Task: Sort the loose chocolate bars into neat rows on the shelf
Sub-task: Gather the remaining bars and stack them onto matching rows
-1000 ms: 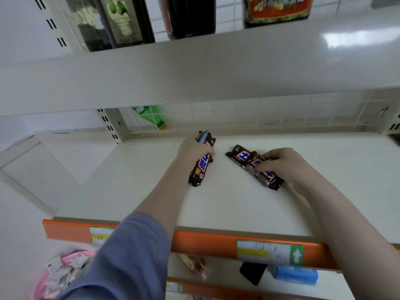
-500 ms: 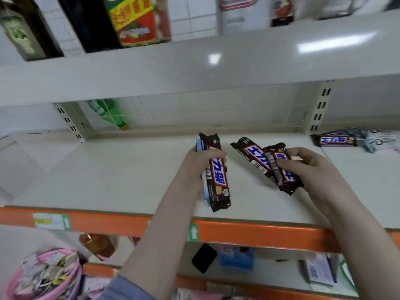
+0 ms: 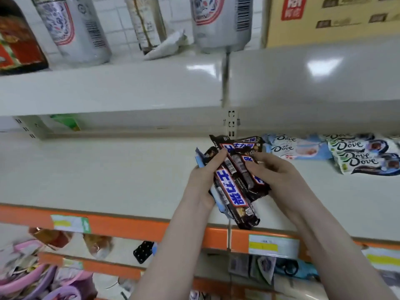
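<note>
1. Hands first: the left hand (image 3: 202, 182) is wrapped around a stack of dark brown chocolate bars (image 3: 232, 191) with blue lettering, thumb lying across the top wrapper and the other fingers curled underneath. There's a light blue wrapper (image 3: 200, 160) poking out under the stack too.
2. Right hand (image 3: 275, 172) is curled around a second batch of the same brown bars (image 3: 249, 169), fingertips pressed on the wrappers. Both bunches are pushed together and overlap, so it's basically one messy fan between the two hands. Can't tell the exact count.
3. Whole bundle is held over the beige shelf (image 3: 108, 174), near the front edge with the orange price strip (image 3: 129, 226). The lowest bar sticks out past that edge.
4. One more brown bar (image 3: 251, 141) lies flat on the shelf just behind the bundle, near the slotted upright post (image 3: 231, 124).
5. Off to the right on the same shelf: a loose pile of Dove bars, light blue ones (image 3: 296, 148) and white and dark ones (image 3: 363, 154), overlapping at odd angles.
6. Shelf above has big cans (image 3: 220, 22), a dark bottle (image 3: 19, 35) and a cardboard box (image 3: 333, 18).
7. Down low on the left there are pink baskets (image 3: 32, 276) full of small packets, kind of blurry.
</note>
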The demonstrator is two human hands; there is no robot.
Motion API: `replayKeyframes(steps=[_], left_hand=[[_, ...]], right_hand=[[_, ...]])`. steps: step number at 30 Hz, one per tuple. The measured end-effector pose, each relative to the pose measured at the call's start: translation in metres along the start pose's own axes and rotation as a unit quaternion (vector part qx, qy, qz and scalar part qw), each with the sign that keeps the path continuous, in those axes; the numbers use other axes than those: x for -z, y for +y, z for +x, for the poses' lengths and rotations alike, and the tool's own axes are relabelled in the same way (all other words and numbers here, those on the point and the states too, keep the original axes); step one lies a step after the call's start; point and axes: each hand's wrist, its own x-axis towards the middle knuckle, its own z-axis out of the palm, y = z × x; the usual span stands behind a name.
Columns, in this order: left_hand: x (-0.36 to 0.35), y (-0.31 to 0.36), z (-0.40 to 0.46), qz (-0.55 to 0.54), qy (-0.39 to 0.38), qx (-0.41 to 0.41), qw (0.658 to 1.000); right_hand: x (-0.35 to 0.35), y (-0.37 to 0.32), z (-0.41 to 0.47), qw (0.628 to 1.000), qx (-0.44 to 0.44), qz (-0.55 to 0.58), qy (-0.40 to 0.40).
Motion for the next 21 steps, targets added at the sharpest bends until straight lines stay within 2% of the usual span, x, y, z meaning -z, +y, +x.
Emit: replayKeyframes(steps=[8, 13, 21], left_hand=[[-0.010, -0.010, 0.008, 0.023, 0.012, 0.006, 1.000], [-0.002, -0.007, 0.016, 0.045, 0.026, -0.018, 0.998], [0.029, 0.009, 0.025, 0.022, 0.031, -0.023, 0.999]], right_hand=[[0.020, 0.008, 0.015, 0.997, -0.034, -0.069, 0.019], [0.028, 0.006, 0.022, 0.998, -0.030, -0.039, 0.033], [0.049, 0.001, 0.043, 0.968, -0.013, -0.249, 0.018]])
